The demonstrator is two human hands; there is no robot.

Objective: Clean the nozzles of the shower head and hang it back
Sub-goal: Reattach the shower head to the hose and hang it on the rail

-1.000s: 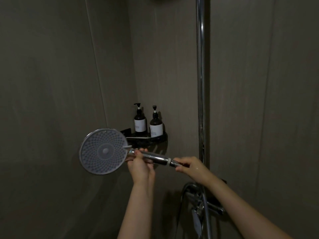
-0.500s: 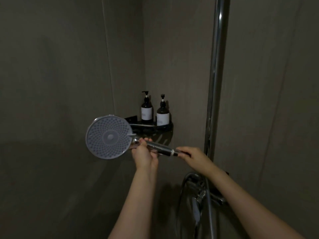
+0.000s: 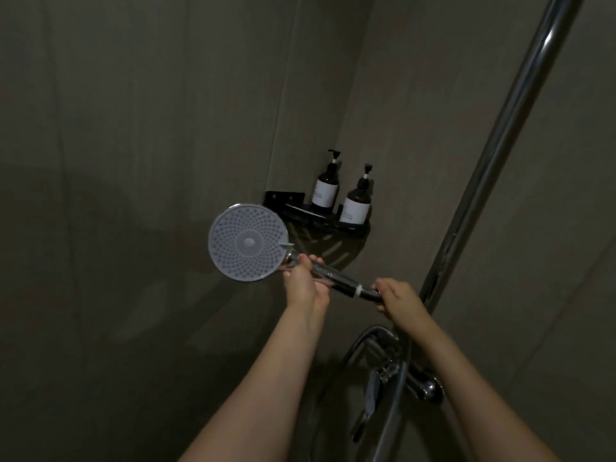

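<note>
The shower head is a round grey disc covered in small nozzles, its face turned toward me, on a chrome handle that slants down to the right. My left hand grips the handle just below the disc. My right hand grips the dark lower end of the handle. The hose loops down below my right wrist. No holder for the shower head is visible.
A chrome riser pipe runs diagonally up the right wall. A black corner shelf carries two dark pump bottles. The chrome mixer tap sits low, under my right forearm. Dim grey tiled walls surround everything.
The view has tilted and shifted, so the pipe now leans to the right. Both hands keep the same grip on the handle, and the disc still faces me.
</note>
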